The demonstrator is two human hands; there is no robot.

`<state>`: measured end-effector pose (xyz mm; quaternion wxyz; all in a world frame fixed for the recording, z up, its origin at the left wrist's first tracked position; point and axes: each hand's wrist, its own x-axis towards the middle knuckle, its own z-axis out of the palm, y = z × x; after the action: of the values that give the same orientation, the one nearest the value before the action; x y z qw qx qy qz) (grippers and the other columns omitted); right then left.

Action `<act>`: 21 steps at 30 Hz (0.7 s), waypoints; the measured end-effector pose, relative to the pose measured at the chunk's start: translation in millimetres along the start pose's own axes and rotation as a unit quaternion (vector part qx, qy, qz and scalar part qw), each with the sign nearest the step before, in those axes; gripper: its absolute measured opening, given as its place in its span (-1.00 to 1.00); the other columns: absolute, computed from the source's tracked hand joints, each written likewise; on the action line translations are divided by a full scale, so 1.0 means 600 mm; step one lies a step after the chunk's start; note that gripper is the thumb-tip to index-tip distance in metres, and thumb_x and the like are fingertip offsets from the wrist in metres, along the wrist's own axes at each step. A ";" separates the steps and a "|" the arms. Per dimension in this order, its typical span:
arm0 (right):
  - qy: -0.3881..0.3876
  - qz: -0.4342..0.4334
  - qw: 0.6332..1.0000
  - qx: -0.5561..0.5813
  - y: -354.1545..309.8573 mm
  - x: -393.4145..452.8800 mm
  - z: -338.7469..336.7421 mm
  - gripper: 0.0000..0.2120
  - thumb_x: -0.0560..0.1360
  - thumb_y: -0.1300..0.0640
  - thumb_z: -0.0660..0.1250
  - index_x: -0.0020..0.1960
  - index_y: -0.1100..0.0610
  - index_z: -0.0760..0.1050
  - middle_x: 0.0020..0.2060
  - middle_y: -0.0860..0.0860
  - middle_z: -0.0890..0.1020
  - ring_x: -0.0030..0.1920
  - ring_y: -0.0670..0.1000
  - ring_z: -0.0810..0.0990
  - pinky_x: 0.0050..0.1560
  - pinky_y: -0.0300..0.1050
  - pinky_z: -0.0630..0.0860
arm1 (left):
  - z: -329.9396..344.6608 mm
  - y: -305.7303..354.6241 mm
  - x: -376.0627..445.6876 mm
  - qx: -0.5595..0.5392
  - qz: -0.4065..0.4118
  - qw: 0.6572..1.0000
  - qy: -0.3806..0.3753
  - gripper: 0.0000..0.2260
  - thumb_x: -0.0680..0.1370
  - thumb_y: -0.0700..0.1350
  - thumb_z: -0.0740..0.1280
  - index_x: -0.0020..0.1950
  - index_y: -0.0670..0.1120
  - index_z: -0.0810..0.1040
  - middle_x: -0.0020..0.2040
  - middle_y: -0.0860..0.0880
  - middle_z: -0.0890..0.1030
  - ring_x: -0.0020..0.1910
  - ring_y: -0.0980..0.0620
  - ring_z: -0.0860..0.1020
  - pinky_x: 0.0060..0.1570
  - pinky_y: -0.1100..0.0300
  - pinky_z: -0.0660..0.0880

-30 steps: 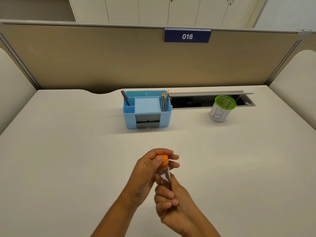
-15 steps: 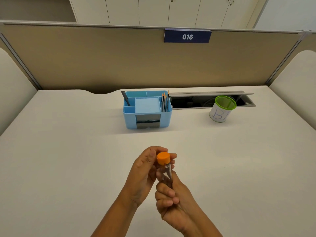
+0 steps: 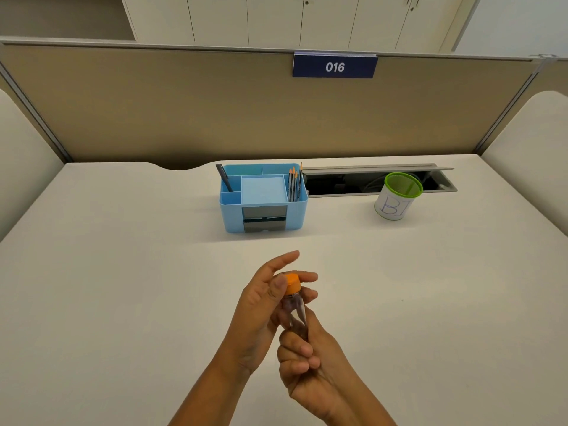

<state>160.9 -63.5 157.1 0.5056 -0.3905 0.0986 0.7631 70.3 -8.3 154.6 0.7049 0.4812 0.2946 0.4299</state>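
- Clamping the clear tube (image 3: 296, 315) low down, the right hand (image 3: 310, 364) has its grip closed round it.
- The left hand (image 3: 258, 312) pinches the orange cap (image 3: 292, 283) just above that grip.
- The white table (image 3: 123, 287) lies beneath, with the blue organiser (image 3: 263, 201) and the beige partition (image 3: 184, 112) beyond.

One cam only, head-worn, wide-angle, so no 2nd view to overlap with. It looks fwd and down from above the near edge of the bench (image 3: 123, 302). Closest to the lens, low centre: left hand (image 3: 258, 318) and right hand (image 3: 313, 370) w/ the vial (image 3: 295, 312). Mid-distance: blue organiser (image 3: 264, 216) and green-rimmed cup (image 3: 396, 198). Far end: partition (image 3: 184, 112) w/ its 016 sign (image 3: 334, 66), cabinets (image 3: 276, 16) at the top. Straight edges bow near the frame sides.
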 end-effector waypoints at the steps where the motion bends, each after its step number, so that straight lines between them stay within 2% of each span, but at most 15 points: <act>1: 0.002 -0.005 1.000 -0.003 -0.001 0.000 0.001 -0.50 0.53 -0.08 0.16 -0.35 0.23 0.64 -0.69 0.01 0.25 -0.74 -0.13 0.20 -0.71 -0.39 0.24 | 0.000 0.000 0.000 0.008 0.004 1.000 0.002 -0.63 0.37 0.18 0.33 0.11 0.05 0.50 -0.01 0.02 0.68 -0.07 -0.04 0.64 -0.15 0.20 0.56; 2: 0.004 -0.011 1.000 -0.007 -0.003 0.000 0.002 -0.51 0.52 -0.08 0.17 -0.33 0.23 0.65 -0.69 0.02 0.26 -0.74 -0.12 0.20 -0.71 -0.39 0.25 | -0.001 0.001 -0.001 0.017 0.007 1.000 0.006 -0.72 0.44 0.08 0.25 0.09 0.02 0.50 0.00 0.04 0.68 -0.05 -0.04 0.64 -0.14 0.22 0.56; 4: 0.003 -0.014 1.000 -0.011 -0.005 0.000 0.005 -0.52 0.51 -0.08 0.18 -0.32 0.23 0.65 -0.69 0.02 0.26 -0.73 -0.12 0.20 -0.71 -0.39 0.25 | -0.003 0.004 0.000 0.035 0.013 0.999 0.003 -0.78 0.47 -0.05 0.13 0.04 -0.04 0.47 0.01 0.08 0.68 -0.02 -0.04 0.63 -0.13 0.23 0.55; 9: -0.032 0.039 0.999 -0.016 -0.007 -0.003 0.008 -0.60 0.47 -0.03 0.24 -0.36 0.25 0.55 -0.69 -0.01 0.23 -0.72 -0.14 0.16 -0.72 -0.38 0.21 | -0.012 0.009 0.003 0.057 0.013 0.998 -0.029 -0.77 0.51 -0.08 0.11 0.03 -0.11 0.49 0.13 0.03 0.63 0.08 -0.07 0.59 0.00 0.20 0.53; 11: -0.034 0.042 0.998 -0.025 -0.007 -0.003 0.009 -0.58 0.51 -0.02 0.21 -0.35 0.26 0.56 -0.69 -0.01 0.23 -0.72 -0.14 0.16 -0.72 -0.38 0.20 | -0.019 0.016 0.008 0.099 0.036 0.994 -0.019 -0.75 0.50 -0.04 0.14 -0.01 -0.02 0.59 0.12 0.04 0.60 0.12 -0.02 0.55 0.03 0.23 0.50; 13: -0.020 0.024 0.999 -0.037 -0.006 -0.001 0.011 -0.52 0.53 -0.04 0.18 -0.37 0.27 0.58 -0.68 0.00 0.23 -0.71 -0.13 0.16 -0.71 -0.38 0.20 | -0.024 0.025 0.011 0.176 0.056 0.983 0.001 -0.75 0.48 -0.01 0.15 -0.10 0.11 0.64 0.01 0.05 0.55 0.10 0.11 0.51 0.00 0.33 0.46; 15: 0.004 -0.015 0.998 -0.067 -0.005 0.001 0.012 -0.50 0.53 -0.07 0.18 -0.36 0.27 0.61 -0.66 0.01 0.22 -0.69 -0.12 0.15 -0.69 -0.37 0.18 | -0.027 0.035 0.013 0.244 0.065 0.967 0.017 -0.79 0.43 0.18 0.20 -0.17 0.23 0.63 -0.07 0.08 0.47 0.01 0.23 0.48 -0.06 0.43 0.43; 17: 0.027 -0.053 0.993 -0.104 -0.004 0.001 0.013 -0.52 0.54 -0.08 0.18 -0.25 0.28 0.61 -0.65 0.01 0.21 -0.68 -0.12 0.15 -0.68 -0.36 0.17 | -0.029 0.041 0.012 0.300 0.086 0.950 0.024 -0.76 0.34 0.34 0.24 -0.17 0.29 0.60 -0.14 0.18 0.47 -0.03 0.24 0.48 -0.08 0.47 0.42; 19: 0.040 -0.079 0.987 -0.131 -0.006 0.000 0.012 -0.54 0.55 -0.09 0.14 -0.13 0.29 0.57 -0.65 0.01 0.23 -0.68 -0.12 0.16 -0.67 -0.35 0.19 | -0.031 0.046 0.010 0.317 0.089 0.944 0.021 -0.88 0.36 0.21 0.28 -0.16 0.34 0.58 -0.14 0.28 0.52 -0.03 0.24 0.49 -0.08 0.49 0.43; 21: 0.051 -0.100 0.982 -0.151 -0.011 -0.001 0.010 -0.53 0.56 -0.09 0.10 -0.06 0.30 0.56 -0.67 0.00 0.26 -0.68 -0.13 0.19 -0.67 -0.33 0.22 | -0.035 0.051 0.007 0.319 0.085 0.944 0.020 -0.81 0.34 0.07 0.31 -0.13 0.34 0.56 -0.11 0.41 0.55 0.00 0.29 0.51 -0.08 0.52 0.42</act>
<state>163.9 -57.6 163.0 0.5088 -0.5084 -0.0316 0.6940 45.1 9.7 175.3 0.4692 0.6955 0.3880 0.3817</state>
